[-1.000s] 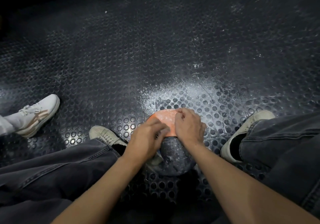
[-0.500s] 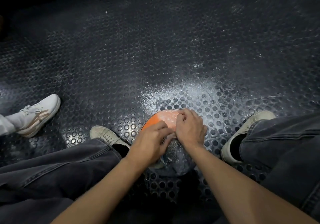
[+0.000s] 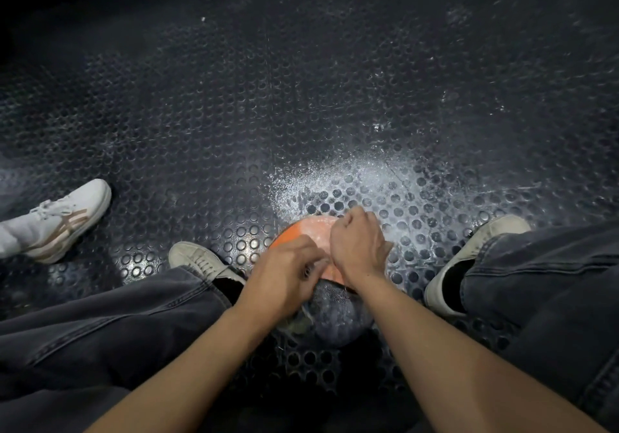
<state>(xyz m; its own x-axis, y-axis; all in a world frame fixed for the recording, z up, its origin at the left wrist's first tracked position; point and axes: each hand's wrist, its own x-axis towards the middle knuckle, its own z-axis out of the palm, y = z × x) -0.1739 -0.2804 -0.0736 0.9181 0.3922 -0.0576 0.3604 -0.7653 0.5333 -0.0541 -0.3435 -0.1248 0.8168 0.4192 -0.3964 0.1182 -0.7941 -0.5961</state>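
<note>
Disc (image 3: 301, 233) is partly white with powder; left hand (image 3: 284, 273) and right hand (image 3: 358, 248), curled, perhaps grip it; rubbing seems unfinished.

1. Sits on the head, wide-angle, as the only view.
2. Faces forward and steeply down onto the studded floor (image 3: 301, 98).
3. Hangs close over left hand (image 3: 284, 275) and right hand (image 3: 360, 248) at the orange disc (image 3: 299, 231), low centre, with trouser legs (image 3: 117, 315) in both bottom corners.
</note>
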